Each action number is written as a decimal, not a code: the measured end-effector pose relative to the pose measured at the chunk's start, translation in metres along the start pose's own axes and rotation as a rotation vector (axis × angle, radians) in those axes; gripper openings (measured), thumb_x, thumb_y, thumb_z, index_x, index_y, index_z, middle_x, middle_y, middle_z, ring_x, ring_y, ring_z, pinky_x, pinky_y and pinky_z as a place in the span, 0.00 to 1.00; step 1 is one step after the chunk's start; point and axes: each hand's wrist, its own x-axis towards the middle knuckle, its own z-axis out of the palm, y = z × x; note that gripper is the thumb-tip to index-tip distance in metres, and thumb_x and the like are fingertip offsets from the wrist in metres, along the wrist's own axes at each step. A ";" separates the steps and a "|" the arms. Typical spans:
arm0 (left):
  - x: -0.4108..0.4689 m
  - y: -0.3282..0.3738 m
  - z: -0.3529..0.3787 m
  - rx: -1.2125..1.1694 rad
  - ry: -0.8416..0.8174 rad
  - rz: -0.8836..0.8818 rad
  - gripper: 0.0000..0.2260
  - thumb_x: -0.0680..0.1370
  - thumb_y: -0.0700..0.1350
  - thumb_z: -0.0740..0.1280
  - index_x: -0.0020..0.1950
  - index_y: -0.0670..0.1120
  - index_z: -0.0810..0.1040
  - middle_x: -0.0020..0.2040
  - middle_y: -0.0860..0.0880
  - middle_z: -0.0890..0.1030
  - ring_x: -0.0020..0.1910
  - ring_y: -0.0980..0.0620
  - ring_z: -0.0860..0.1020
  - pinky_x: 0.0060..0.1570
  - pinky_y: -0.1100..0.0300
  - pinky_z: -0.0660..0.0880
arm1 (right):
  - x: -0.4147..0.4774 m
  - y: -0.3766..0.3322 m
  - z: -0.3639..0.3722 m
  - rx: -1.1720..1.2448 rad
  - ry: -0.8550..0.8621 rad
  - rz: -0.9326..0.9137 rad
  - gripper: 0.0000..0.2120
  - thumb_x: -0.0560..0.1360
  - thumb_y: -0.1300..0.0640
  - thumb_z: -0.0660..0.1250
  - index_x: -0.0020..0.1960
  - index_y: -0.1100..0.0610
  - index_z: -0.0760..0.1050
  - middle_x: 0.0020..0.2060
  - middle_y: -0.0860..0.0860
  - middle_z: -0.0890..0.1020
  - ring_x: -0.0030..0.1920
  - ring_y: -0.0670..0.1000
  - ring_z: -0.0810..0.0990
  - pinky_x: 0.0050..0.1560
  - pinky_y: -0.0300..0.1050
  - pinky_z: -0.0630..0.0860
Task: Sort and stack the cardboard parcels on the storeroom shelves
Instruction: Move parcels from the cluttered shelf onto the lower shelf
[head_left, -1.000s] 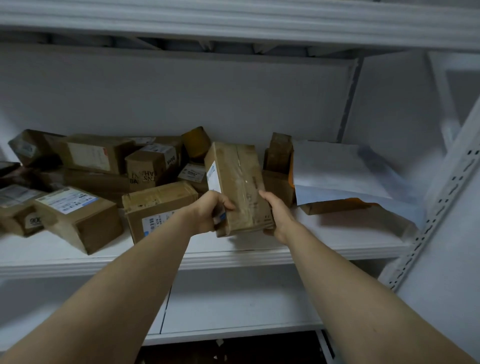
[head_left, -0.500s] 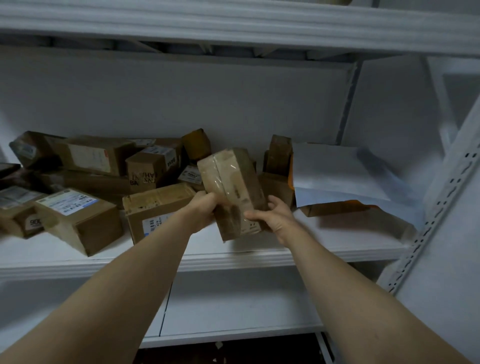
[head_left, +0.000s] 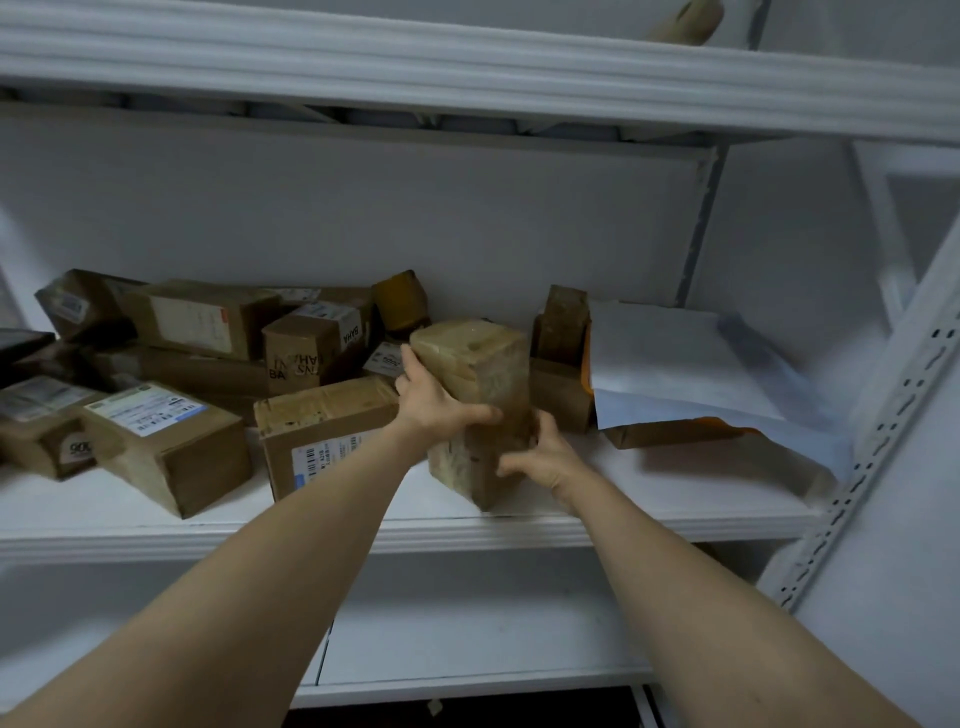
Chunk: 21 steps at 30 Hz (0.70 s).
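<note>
**One parcel upright, two hands on it**

The left hand (head_left: 434, 408) and right hand (head_left: 543, 460) grip one tall cardboard parcel (head_left: 475, 374), upright at the front of the white metal shelf (head_left: 675, 496). About ten brown parcels (head_left: 202, 322) lie heaped to its left. On its right are two stacked boxes (head_left: 561, 358) and a white mailer (head_left: 675, 364).

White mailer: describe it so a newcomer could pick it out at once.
Find the middle shelf and go to its right end, past the box that the left hand and right hand hold. The white mailer lies there over a flat parcel with orange edges. It alone is white; its neighbours are brown cardboard.
</note>
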 end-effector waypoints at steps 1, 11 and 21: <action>-0.002 -0.001 0.000 0.014 -0.014 0.050 0.66 0.60 0.48 0.82 0.76 0.51 0.32 0.76 0.42 0.49 0.75 0.40 0.53 0.71 0.46 0.57 | 0.000 -0.005 0.000 0.123 0.018 0.003 0.46 0.56 0.55 0.70 0.73 0.52 0.60 0.63 0.52 0.74 0.61 0.52 0.72 0.59 0.49 0.72; -0.013 -0.005 0.007 0.146 -0.127 0.255 0.62 0.61 0.43 0.81 0.74 0.63 0.34 0.70 0.41 0.54 0.71 0.39 0.57 0.68 0.43 0.62 | 0.001 -0.029 -0.014 0.608 0.002 0.046 0.34 0.63 0.44 0.77 0.67 0.47 0.72 0.57 0.50 0.80 0.58 0.53 0.76 0.57 0.68 0.74; -0.008 0.008 0.004 0.052 -0.062 0.376 0.50 0.58 0.51 0.82 0.70 0.48 0.54 0.64 0.50 0.58 0.67 0.52 0.61 0.61 0.65 0.61 | 0.001 -0.028 -0.014 0.639 0.128 -0.047 0.12 0.70 0.61 0.72 0.53 0.54 0.78 0.44 0.52 0.84 0.46 0.52 0.81 0.40 0.44 0.76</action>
